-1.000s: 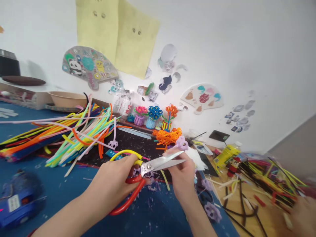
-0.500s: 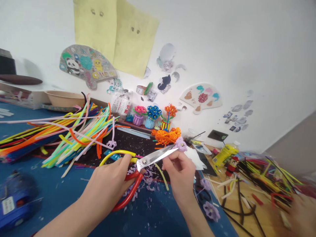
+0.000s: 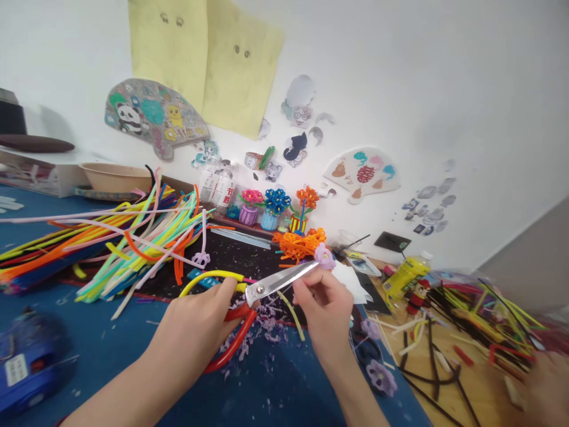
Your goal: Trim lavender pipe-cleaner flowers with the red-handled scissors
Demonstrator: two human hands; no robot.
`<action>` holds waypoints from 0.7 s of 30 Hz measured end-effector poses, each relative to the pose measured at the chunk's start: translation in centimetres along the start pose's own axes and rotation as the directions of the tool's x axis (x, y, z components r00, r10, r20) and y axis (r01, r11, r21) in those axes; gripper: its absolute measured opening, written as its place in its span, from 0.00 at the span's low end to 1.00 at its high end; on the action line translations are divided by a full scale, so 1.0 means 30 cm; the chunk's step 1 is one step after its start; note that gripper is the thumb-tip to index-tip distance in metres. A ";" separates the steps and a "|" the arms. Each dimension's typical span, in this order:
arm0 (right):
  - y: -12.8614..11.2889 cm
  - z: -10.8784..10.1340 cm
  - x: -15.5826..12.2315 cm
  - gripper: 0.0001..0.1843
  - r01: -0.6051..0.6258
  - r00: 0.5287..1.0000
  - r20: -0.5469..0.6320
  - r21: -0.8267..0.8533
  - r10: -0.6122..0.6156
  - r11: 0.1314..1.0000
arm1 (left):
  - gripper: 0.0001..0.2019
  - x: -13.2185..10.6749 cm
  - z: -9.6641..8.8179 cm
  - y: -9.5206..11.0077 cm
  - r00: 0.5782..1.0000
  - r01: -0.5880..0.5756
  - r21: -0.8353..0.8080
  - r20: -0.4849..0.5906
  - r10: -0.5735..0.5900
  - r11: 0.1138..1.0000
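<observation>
Scissor blades (image 3: 278,283) have narrowed since the earlier frame. At left, long pipe cleaners (image 3: 133,243) lie heaped. The left hand (image 3: 195,314) curls its fingers around red and yellow handles, above lilac clippings (image 3: 253,329). At center, the right hand (image 3: 324,308) pinches a lilac pipe-cleaner flower (image 3: 324,257) at the blade tips, seemingly partly trimmed.

head-worn camera | faces forward and down | close above hands (image 3: 195,329)

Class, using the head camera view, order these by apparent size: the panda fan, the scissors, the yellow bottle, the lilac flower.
The scissors and the panda fan look alike; nearness makes it unsure. Next the yellow bottle, then the lilac flower.
</observation>
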State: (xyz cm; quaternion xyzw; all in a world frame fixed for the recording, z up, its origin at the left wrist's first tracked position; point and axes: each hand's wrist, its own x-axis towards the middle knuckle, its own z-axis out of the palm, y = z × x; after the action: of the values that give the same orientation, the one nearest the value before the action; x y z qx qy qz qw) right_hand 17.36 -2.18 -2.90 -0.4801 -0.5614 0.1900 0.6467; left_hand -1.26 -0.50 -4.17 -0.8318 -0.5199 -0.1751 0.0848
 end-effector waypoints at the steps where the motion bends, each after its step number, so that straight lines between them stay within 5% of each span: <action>1: 0.000 0.000 0.000 0.11 0.003 1.000 0.000 -0.002 -0.003 1.000 | 0.07 0.000 -0.001 0.000 1.000 0.004 -0.003 0.013 -0.004 1.000; 9: 0.001 0.002 0.003 0.12 0.021 0.999 0.031 -0.007 -0.021 1.000 | 0.07 0.008 -0.015 0.001 0.993 0.063 -0.030 0.099 -0.060 0.998; 21: 0.019 0.015 0.012 0.14 -0.133 0.990 0.061 0.087 0.128 0.987 | 0.13 0.018 -0.022 0.006 0.982 0.071 -0.064 0.178 -0.059 0.995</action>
State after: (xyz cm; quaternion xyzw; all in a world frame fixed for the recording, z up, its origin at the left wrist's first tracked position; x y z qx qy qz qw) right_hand 17.23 -1.46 -3.24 -0.4805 -0.5369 0.2706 0.6384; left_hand -1.03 -0.35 -3.34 -0.8290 -0.5458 -0.1217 0.0038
